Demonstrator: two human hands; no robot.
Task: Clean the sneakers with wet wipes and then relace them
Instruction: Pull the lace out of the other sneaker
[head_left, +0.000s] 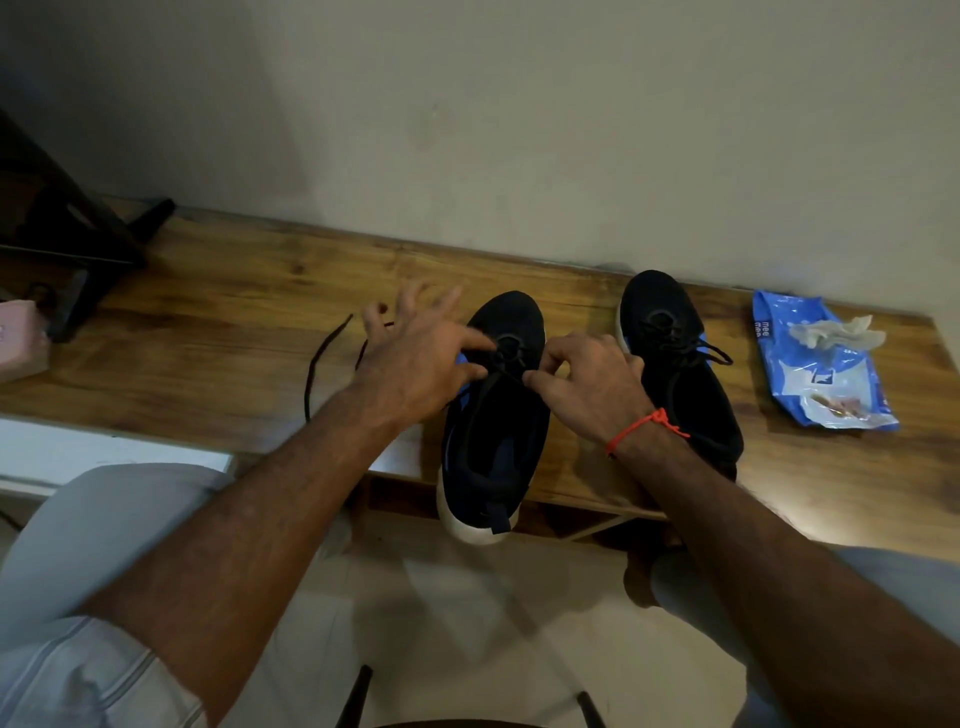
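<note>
Relacing looks to be the step in hand, judging from how things lie: the near sneaker (493, 410) sits on the wooden bench (234, 332) with its heel overhanging the front edge, and both hands work at its eyelets. The left hand (415, 358) pinches the black lace (324, 358) between thumb and forefinger at the left side of this sneaker's throat, its other fingers spread wide and blurred; the lace's free length trails left of the sneaker across the bench. The right hand (587, 384) pinches at the right side of the throat, fingers curled, apparently on the other run of the same lace, though the dark cord against the dark upper makes that hard to confirm. A red thread (644, 426) is tied round the right wrist. The next move probably calls for drawing the lace snug through the current eyelet, evening the two ends, then feeding a tip through the next hole up, fine work given how little contrast there is. By count: two sneakers, the second sneaker (680, 364) just right of the near one and seemingly already laced; one loose lace in view; one blue wipes pack (810, 384) further right of the near sneaker; one crumpled used wipe (836, 332) lying on top of that pack. Cleaning therefore seems finished, with lacing of the last shoe partly done.
</note>
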